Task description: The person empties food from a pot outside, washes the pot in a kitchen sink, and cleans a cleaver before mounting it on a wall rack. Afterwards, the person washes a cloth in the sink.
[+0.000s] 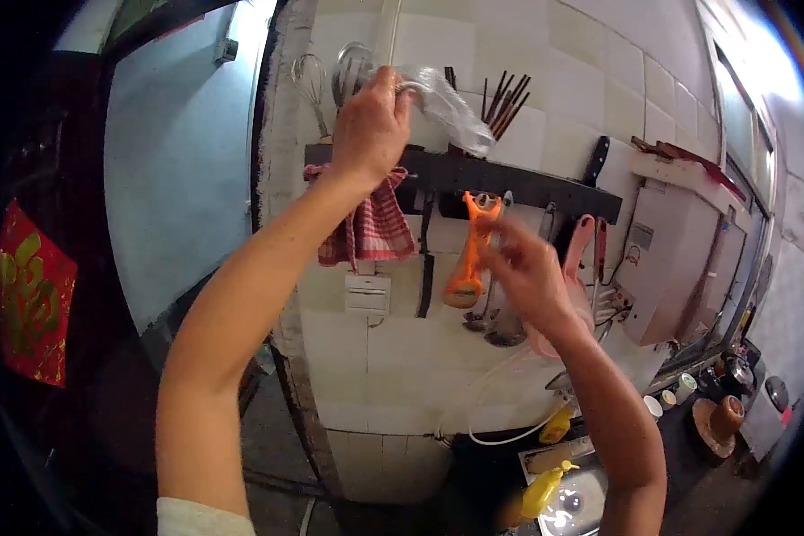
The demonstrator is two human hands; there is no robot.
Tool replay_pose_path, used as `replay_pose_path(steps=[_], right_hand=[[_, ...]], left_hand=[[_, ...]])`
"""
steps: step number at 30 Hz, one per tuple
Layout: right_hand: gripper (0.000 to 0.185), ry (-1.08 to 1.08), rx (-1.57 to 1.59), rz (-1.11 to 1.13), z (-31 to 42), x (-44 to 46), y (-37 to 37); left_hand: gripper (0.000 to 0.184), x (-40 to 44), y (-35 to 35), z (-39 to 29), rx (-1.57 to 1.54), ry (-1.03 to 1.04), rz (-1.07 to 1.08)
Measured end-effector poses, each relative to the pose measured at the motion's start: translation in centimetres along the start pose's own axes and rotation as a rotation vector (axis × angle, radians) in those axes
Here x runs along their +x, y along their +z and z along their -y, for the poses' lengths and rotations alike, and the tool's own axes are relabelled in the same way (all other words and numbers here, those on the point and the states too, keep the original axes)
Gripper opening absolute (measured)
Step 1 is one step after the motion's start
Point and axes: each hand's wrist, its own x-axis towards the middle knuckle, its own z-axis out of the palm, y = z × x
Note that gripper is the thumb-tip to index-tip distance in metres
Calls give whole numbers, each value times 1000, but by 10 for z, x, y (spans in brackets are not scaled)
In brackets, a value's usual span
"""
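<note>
High on the tiled wall, my left hand [374, 128] is closed around the end of a clear plastic bag [451, 112], which trails to the right above the dark rack [538, 186]. My right hand [529, 275] is raised in front of the hanging utensils, fingers bent, close beside an orange peeler [473, 255] that hangs from the rack. Whether its fingertips touch the peeler or hold anything is unclear. Below my left hand hangs a red checked cloth [380, 223]. Dark chopsticks [506, 107] stand in a holder behind the bag.
A whisk [310, 89] stands at the rack's left end, a black-handled knife [598, 159] at its right. Ladles [506, 335] and a pink utensil [579, 246] hang below. A boxy heater [679, 259] juts out at right. A yellow bottle [545, 490] is by the sink [573, 509].
</note>
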Motion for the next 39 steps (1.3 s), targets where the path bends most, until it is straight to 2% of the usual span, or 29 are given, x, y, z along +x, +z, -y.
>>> replay_pose_path(steps=[2, 6, 9, 13, 16, 17, 20, 21, 22, 24, 25, 26, 27, 28, 30, 31, 34, 35, 36, 37, 39], right_hand=[[26, 39, 140, -154, 14, 27, 15], [30, 67, 558, -285, 44, 42, 41], [25, 189, 552, -23, 22, 25, 57], [22, 226, 597, 185, 37, -10, 103], [23, -333, 132, 46, 54, -1, 129], [23, -301, 124, 112, 60, 6, 135], [22, -196, 155, 276, 75, 25, 149], [21, -155, 200, 305, 79, 27, 152], [20, -113, 243, 335, 81, 29, 155], [19, -111, 136, 281, 71, 25, 158], [19, -109, 83, 253, 64, 24, 159], [22, -184, 31, 83, 56, 26, 159], [24, -256, -20, -87, 47, 29, 157], [27, -329, -72, -259, 40, 32, 154], [35, -404, -222, -568, 31, 50, 142], [37, -323, -246, -621, 22, 58, 141], [34, 291, 422, -136, 9, 67, 144], [26, 347, 583, 34, 7, 67, 137], [23, 286, 627, -27, 10, 63, 130], [21, 222, 666, -84, 13, 57, 123], [17, 132, 697, -206, 26, 46, 111]], left_hand=[[19, -8, -18, -14, -157, -32, 70], [15, -31, -70, -27, -238, -41, 571], [11, -47, -100, -4, -506, -521, 743], [14, -71, -125, 13, -762, -996, 665], [12, -84, -127, 25, -850, -1019, 328], [14, -79, -128, 30, -811, -993, 260], [21, -60, -120, 38, -331, -516, -30], [30, -52, -110, 54, -441, -404, -171], [28, -43, -102, 63, -319, -297, -223], [24, -27, -87, 76, -74, -82, -324], [22, -23, -78, 85, 0, -5, -253], [20, -22, -71, 92, 76, 70, -179], [13, -25, -61, 94, -12, 5, -41], [11, -32, -49, 106, 45, -3, 112], [17, -43, -37, 109, 31, -50, 229], [20, -47, -37, 105, -5, -61, 281], [27, -57, -45, 93, -34, -54, 410], [30, -56, -51, 88, 10, -14, 431], [34, -54, -56, 85, 55, 30, 449], [38, -48, -58, 90, 115, -76, 565], [37, -39, -52, 99, 251, -28, 638]])
